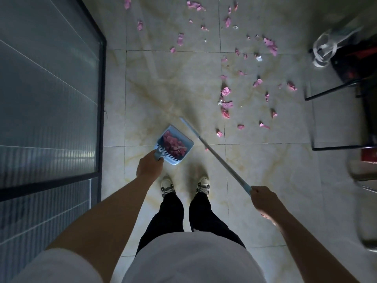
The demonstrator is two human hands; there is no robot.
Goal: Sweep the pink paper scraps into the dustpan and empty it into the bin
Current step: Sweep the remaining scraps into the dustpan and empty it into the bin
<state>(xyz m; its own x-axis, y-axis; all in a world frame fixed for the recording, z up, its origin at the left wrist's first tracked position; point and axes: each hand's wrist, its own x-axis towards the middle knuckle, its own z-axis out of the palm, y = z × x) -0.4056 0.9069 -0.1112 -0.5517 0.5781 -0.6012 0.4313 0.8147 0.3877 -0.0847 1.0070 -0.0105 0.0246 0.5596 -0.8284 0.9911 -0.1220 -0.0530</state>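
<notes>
Though crumpled, pink scraps (175,145) heap the blue dustpan (188,146).

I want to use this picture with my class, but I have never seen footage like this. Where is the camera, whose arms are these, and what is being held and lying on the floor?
There is one picture, taken by a wide-angle camera worn on a person's head, looking down at their own arms and shoes. The left hand grips a blue dustpan already holding pink scraps. The right hand grips a long broom handle; its brush end is blurred. Many pink paper scraps lie scattered on the tiled floor ahead.
</notes>
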